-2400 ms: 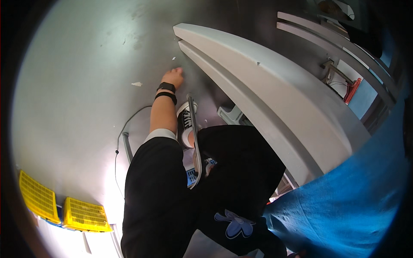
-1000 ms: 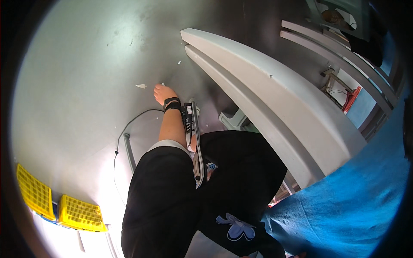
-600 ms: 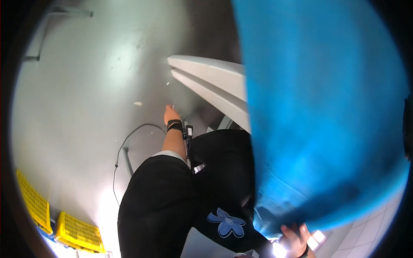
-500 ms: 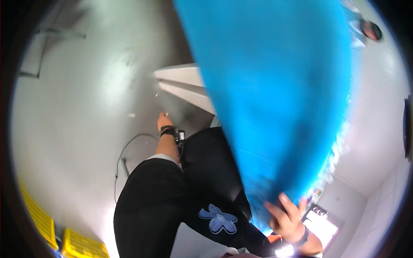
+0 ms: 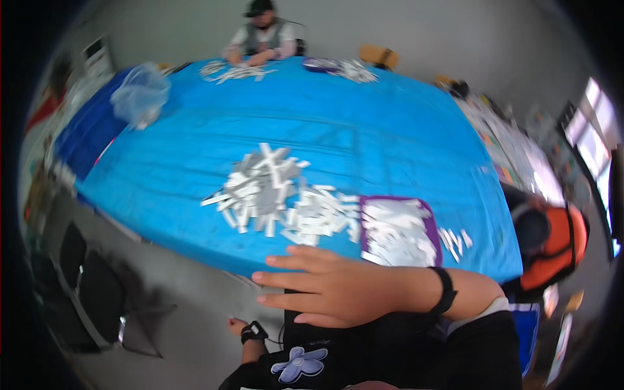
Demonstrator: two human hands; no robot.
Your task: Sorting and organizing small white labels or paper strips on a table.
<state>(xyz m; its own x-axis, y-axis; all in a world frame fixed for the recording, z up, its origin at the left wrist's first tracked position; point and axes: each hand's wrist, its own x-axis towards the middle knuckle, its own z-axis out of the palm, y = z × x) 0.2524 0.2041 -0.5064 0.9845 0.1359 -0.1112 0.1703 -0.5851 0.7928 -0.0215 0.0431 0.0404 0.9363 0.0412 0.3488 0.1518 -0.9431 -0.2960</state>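
My right hand (image 5: 318,286) reaches across in front of me at the table's near edge, palm down, fingers stretched and apart, holding nothing. Low beside my body hangs my left hand (image 5: 236,326), small and blurred, so its fingers cannot be read. Just beyond the right hand, a loose heap of white strips (image 5: 260,185) lies on the blue-covered table (image 5: 403,143). A purple-rimmed tray (image 5: 432,227) holds more white pieces, close to my right forearm. Several short strips (image 5: 456,242) lie to the tray's right.
Across the table a person (image 5: 263,39) in a dark cap handles another strip pile (image 5: 237,71). A clear plastic bag (image 5: 141,94) sits at the far left by a blue bin (image 5: 91,127). Black chairs (image 5: 101,292) stand at left; an orange bag (image 5: 556,247) is at right.
My view has swung from the floor and a tilted, close table edge to the whole tabletop. The right hand has moved from the lower right to the middle, in front of me.
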